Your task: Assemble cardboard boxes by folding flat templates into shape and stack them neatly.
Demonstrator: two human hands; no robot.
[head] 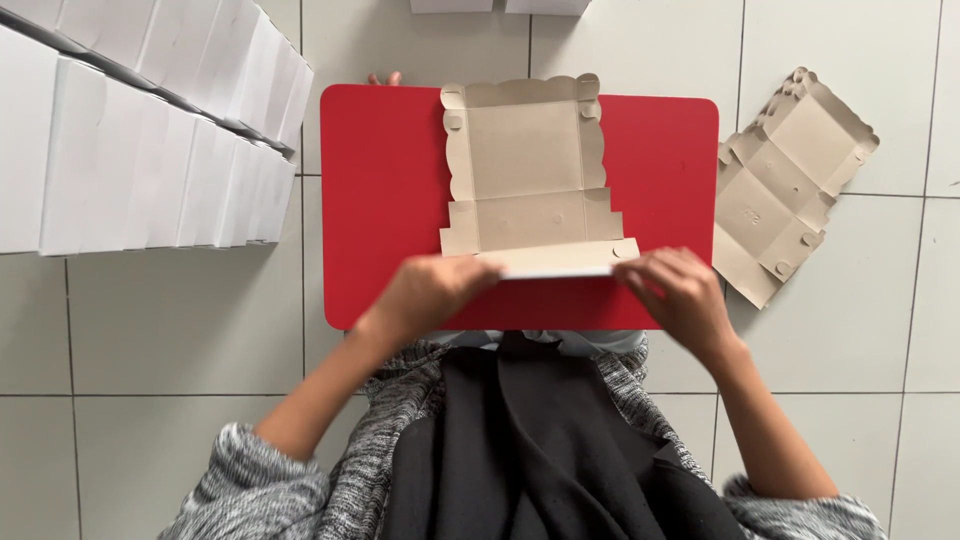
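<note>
A flat, die-cut cardboard box blank (527, 165) with scalloped edges lies on a red board (385, 180). Its near flap (556, 261) is folded up, showing a white outer face. My left hand (430, 290) grips the left end of that flap. My right hand (678, 290) pinches its right end. Both hands sit at the near edge of the red board, above my lap.
A second unfolded brown box blank (790, 185) lies on the tiled floor (180, 330) to the right of the board. Rows of stacked white folded boxes (140, 130) fill the upper left. Toes (385, 78) peek past the board's far edge.
</note>
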